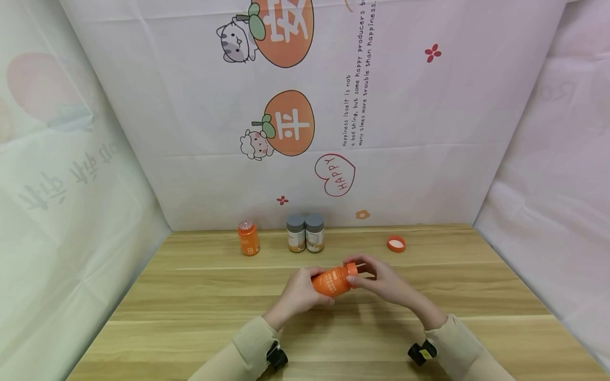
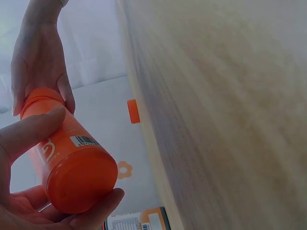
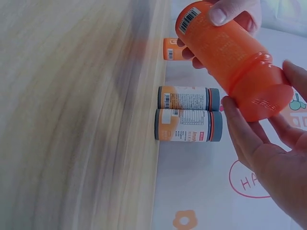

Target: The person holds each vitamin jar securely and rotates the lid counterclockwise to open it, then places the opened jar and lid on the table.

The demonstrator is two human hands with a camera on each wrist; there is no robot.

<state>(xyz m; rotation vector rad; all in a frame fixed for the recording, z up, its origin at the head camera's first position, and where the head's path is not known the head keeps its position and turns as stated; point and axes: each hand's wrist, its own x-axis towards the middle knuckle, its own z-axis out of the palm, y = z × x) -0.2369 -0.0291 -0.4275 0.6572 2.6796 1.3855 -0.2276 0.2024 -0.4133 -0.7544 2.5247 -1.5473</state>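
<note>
My left hand [image 1: 301, 290] grips the body of an orange bottle [image 1: 330, 282], which is tilted with its capped end up to the right. The right hand [image 1: 378, 278] has its thumb and fingers around the orange cap [image 1: 351, 269] at that end. Seen from the right wrist, the cap [image 3: 261, 93] is on the bottle, with fingertips along its sides. The left wrist view shows the bottle's round base [image 2: 82, 179] and a barcode near it, with the left thumb [image 2: 33, 129] lying along the body.
At the back of the wooden table [image 1: 214, 307] stand an orange bottle with a pale patterned top [image 1: 249, 239] and two grey-capped jars, one left [image 1: 296, 234] and one right [image 1: 314, 234]. An orange lid [image 1: 396, 244] lies at the back right. Printed cloth hangs behind.
</note>
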